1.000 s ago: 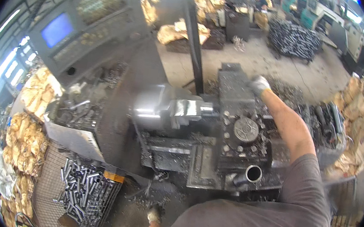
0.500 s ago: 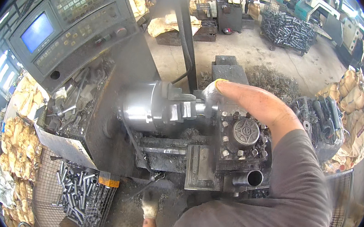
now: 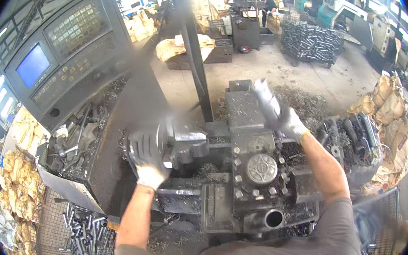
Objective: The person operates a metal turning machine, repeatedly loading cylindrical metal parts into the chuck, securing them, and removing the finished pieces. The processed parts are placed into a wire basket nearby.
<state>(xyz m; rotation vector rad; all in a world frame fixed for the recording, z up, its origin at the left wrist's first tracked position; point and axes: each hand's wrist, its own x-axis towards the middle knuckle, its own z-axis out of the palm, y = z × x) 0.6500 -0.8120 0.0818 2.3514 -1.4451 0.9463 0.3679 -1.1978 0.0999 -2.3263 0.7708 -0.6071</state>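
My right hand (image 3: pixel 289 123), in a dark-palmed white glove, grips a shiny metal tube (image 3: pixel 266 95) above the far side of the lathe's tool post (image 3: pixel 245 175). The tube is tilted and smeared by motion. My left hand (image 3: pixel 148 152), gloved alike, lies with its fingers stretched over the near left side of the lathe chuck (image 3: pixel 177 148). No part shows between the chuck's jaws (image 3: pixel 192 137). A round embossed cap (image 3: pixel 262 169) tops the tool post, with bolts around it. A hollow metal cylinder (image 3: pixel 273 218) points toward me at its near side.
A control panel (image 3: pixel 80 45) with a lit screen stands at the left. Below it, a wire basket (image 3: pixel 53 211) holds several metal tubes. Metal shavings (image 3: pixel 304 106) heap behind the lathe. Brown sacks (image 3: pixel 389 133) stand at right; a tube-filled cart (image 3: pixel 310 41) is farther back.
My right hand has drawn the metal tube away from the chuck, to the right and up. My left hand has risen from low beside the basket onto the chuck, which has stopped looking spun-smooth.
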